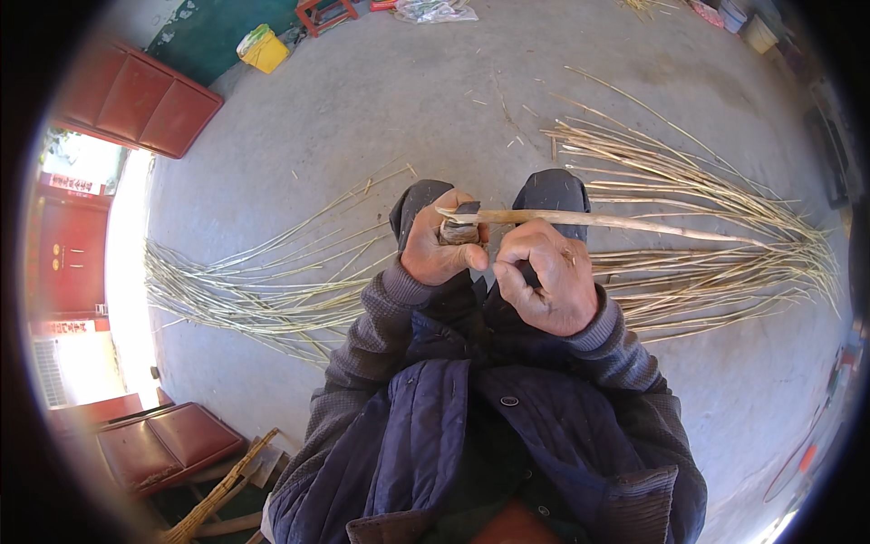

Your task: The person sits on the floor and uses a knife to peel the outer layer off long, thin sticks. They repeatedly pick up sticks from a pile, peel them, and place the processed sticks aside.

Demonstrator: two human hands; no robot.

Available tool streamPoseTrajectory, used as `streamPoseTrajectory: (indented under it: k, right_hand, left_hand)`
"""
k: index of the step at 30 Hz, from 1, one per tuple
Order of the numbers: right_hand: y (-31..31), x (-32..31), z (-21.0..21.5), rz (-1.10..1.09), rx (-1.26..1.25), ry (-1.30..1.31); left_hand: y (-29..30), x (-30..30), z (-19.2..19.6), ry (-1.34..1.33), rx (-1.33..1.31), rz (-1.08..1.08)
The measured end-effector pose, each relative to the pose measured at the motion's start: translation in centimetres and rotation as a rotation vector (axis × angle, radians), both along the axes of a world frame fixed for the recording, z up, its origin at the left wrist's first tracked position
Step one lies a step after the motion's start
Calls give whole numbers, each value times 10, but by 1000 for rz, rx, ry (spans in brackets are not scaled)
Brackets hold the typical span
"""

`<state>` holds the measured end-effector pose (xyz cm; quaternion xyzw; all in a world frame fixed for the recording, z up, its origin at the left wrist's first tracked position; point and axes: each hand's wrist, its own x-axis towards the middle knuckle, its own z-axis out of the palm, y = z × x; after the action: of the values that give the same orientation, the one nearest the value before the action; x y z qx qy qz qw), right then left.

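Left hand (439,243) held tool (459,233) against stick (580,218)
Right hand (551,279) curled, its hold unclear; yellow bucket (266,54) stood beyond, contents indistinct.

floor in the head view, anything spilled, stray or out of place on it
A little: short pale slivers lie scattered on the grey concrete floor beyond the knees, like loose debris. One long, thin straw-coloured stalk also strays outward from the fan of dry stalks on the right.

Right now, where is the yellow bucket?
The yellow bucket is at the head view's upper left, by the green wall, left of the red stool.
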<state>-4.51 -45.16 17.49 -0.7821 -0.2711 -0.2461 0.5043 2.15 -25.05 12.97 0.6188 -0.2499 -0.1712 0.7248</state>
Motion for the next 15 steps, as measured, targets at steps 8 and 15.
streamPoseTrajectory:
  k: [8,15]
  right_hand:
    - [3,2,6,6,11,-57]
    - [0,2,7,42,13,-46]
  left_hand:
    - [1,1,-7,33,-45,-3]
    - [2,2,-6,33,-65,-30]
